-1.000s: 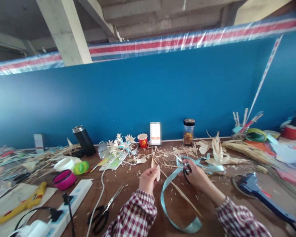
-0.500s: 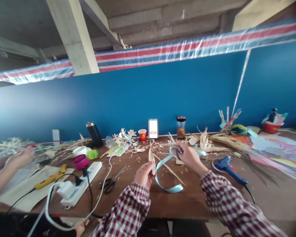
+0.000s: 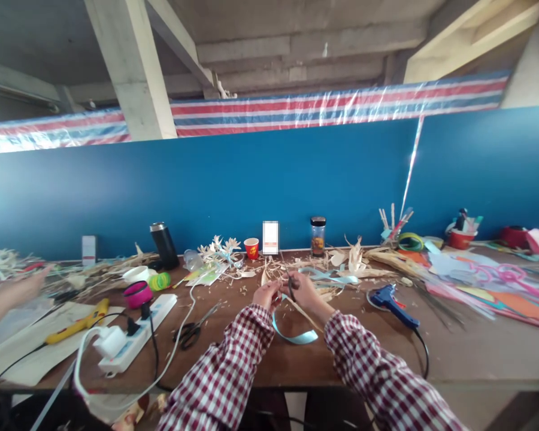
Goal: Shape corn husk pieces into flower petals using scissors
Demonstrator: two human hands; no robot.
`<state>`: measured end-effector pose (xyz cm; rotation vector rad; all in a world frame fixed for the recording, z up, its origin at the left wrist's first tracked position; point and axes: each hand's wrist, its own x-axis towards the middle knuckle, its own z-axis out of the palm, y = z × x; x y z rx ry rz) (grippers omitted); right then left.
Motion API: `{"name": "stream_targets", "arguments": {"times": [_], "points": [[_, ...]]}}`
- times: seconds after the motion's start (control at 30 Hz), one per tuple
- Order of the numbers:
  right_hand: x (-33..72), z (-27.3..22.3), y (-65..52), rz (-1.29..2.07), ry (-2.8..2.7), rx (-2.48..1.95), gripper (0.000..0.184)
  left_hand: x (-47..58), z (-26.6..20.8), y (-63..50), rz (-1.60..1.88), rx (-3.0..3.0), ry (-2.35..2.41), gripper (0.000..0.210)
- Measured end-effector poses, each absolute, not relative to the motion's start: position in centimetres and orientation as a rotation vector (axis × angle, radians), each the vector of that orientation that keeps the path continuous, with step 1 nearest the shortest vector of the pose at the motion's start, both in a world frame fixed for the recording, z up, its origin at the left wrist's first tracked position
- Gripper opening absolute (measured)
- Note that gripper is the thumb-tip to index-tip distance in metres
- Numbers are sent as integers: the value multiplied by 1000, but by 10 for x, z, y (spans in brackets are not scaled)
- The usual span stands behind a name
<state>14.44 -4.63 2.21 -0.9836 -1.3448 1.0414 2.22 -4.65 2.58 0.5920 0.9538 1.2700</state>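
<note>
My left hand (image 3: 268, 294) is closed, pinching a pale dried husk piece (image 3: 264, 278) whose tip points up. Close beside it, my right hand (image 3: 306, 293) is closed around a small pair of scissors (image 3: 291, 280), blades pointing up and away. The two hands nearly touch, so the fingertips and the exact cutting spot are hidden. A light blue ribbon (image 3: 300, 339) curls down from below my left hand onto the table. Behind my right hand lies another stretch of blue ribbon (image 3: 341, 279). A thin straw-like strip (image 3: 306, 316) slants below my hands.
A blue glue gun (image 3: 393, 304) lies right. Black-handled scissors (image 3: 189, 334), a white power strip (image 3: 130, 344) and a yellow tool (image 3: 78, 323) lie left. At the back stand a red paper cup (image 3: 251, 248), a jar (image 3: 318, 238) and a black flask (image 3: 163, 245). Another person's hand (image 3: 20, 293) is far left.
My right hand has moved left with the scissors, up to my left hand. The blue ribbon stretch behind it now lies on the table. The view has turned slightly right.
</note>
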Motion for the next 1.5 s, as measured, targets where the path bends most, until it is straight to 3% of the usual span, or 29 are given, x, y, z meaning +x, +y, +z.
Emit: {"name": "stream_targets", "arguments": {"times": [0.27, 0.77, 1.5], "points": [[143, -15, -52, 1136, -1176, -876, 41, 34, 2, -51, 1263, 604, 989, 17], [147, -15, -46, 1187, -1120, -901, 39, 22, -7, -27, 1190, 820, 957, 29], [146, -19, -46, 1163, -1219, -971, 42, 21, -22, -33, 1383, 714, 855, 15]]}}
